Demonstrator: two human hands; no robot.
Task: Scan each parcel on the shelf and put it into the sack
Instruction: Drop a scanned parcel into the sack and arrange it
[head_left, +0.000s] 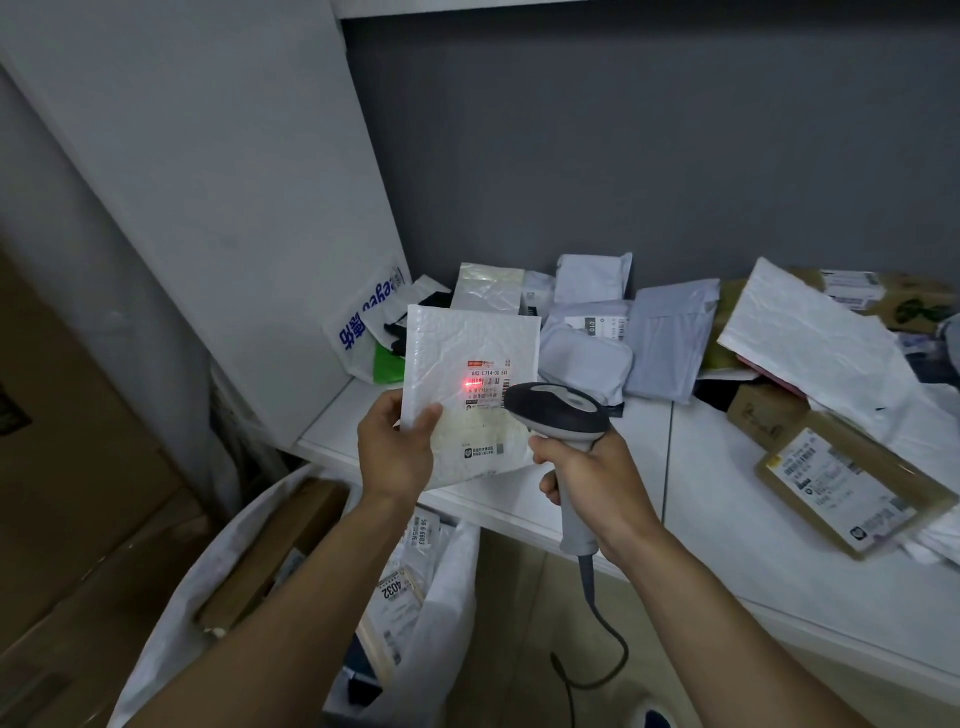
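My left hand (397, 451) grips the lower left corner of a white bubble mailer (470, 353), holding it upright above the shelf edge. A red scan light glows on its label. My right hand (587, 491) grips the handle of a grey barcode scanner (558, 410), whose head points at that label from just to its right. Below, a white sack (452, 613) stands open on the floor with several labelled parcels inside. More parcels lie on the white shelf (727, 499): grey and white poly bags (670, 338) at the back and a brown box (852, 483) at right.
A white side panel (234, 208) walls the shelf on the left, a grey back wall (649, 156) behind. A printed plastic bag (369, 325) leans in the corner. The scanner's cable (602, 634) hangs down past the shelf front. Brown cardboard boxes (78, 493) stand at far left.
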